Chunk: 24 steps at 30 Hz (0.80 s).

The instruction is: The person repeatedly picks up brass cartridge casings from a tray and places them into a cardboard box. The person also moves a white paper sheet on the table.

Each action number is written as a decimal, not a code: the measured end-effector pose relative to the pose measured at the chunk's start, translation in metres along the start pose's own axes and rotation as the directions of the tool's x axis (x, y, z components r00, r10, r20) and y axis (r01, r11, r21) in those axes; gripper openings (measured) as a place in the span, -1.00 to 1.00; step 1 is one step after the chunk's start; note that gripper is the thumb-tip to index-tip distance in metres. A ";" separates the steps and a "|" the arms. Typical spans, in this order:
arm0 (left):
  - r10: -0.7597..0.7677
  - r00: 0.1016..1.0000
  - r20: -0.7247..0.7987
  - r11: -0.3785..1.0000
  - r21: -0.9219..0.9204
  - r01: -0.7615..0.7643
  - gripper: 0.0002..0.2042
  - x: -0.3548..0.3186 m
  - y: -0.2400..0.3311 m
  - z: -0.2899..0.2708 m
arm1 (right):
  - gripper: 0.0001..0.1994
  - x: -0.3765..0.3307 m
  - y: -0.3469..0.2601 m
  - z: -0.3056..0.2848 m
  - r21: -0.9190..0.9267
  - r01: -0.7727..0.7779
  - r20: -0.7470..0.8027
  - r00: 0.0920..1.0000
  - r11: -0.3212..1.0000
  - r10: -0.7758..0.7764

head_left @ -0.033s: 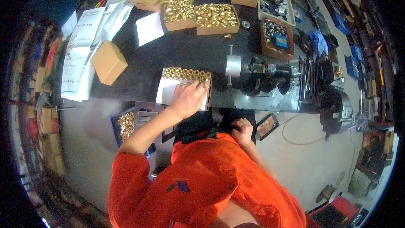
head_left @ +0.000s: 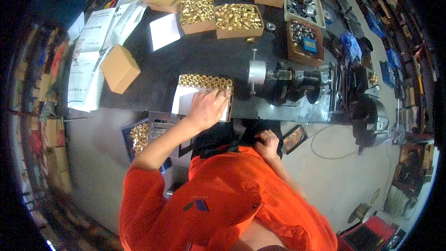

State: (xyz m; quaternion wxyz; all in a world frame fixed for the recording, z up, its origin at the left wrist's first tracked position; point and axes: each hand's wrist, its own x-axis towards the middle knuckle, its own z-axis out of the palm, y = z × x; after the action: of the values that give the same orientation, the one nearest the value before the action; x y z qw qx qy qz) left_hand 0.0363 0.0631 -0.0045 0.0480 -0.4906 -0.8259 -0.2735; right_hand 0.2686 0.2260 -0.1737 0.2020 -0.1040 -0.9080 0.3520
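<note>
My left hand (head_left: 209, 108) reaches over a shallow cardboard box (head_left: 232, 104) at the bench's front edge. Its fingers are bunched together and point down at the right end of the rows of brass fittings (head_left: 204, 81). Whatever the fingertips pinch is hidden beneath them. The ring-shaped fittings stand side by side along the box's far side, and a white paper sheet (head_left: 184, 100) covers the nearer part. My right hand (head_left: 266, 145) rests on my dark-trousered thigh with its fingers curled in, and no object shows in it.
Two open boxes of loose brass fittings (head_left: 239, 18) stand farther back. A clamping fixture (head_left: 258, 72) lies right of the box. Left are a closed carton (head_left: 120, 69) and newspapers (head_left: 88, 60). A blue bin of brass parts (head_left: 139, 138) stands below the bench.
</note>
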 end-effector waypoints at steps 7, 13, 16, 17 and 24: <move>0.010 0.995 -0.102 1.000 -0.001 -0.010 -0.88 0.002 -0.001 0.014 | -0.81 0.004 -0.007 -0.003 -0.003 -0.020 -0.008 1.000 1.000 0.020; -0.069 0.993 0.091 0.997 -0.036 0.072 -0.83 0.015 0.009 -0.028 | -0.79 0.003 -0.004 -0.002 -0.014 -0.033 0.005 0.999 0.999 0.033; -0.085 0.990 0.114 0.981 -0.167 0.103 -0.84 0.038 -0.004 -0.055 | -0.79 0.002 -0.005 -0.002 -0.016 -0.036 0.010 0.999 0.999 0.036; -0.127 0.985 0.115 0.969 -0.196 0.148 -0.85 0.050 -0.009 -0.063 | -0.78 0.004 -0.005 -0.003 -0.016 -0.036 0.006 0.999 0.999 0.036; 0.100 0.953 0.286 0.983 0.122 -0.140 -0.78 0.152 -0.051 -0.008 | -0.78 0.003 -0.004 -0.002 -0.011 -0.049 0.005 0.999 0.999 0.049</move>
State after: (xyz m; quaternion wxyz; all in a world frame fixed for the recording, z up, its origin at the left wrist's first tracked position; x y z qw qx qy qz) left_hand -0.0856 0.1590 0.0348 -0.0179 -0.5691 -0.8102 -0.1393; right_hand 0.2668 0.2252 -0.1693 0.1905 -0.1263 -0.9076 0.3522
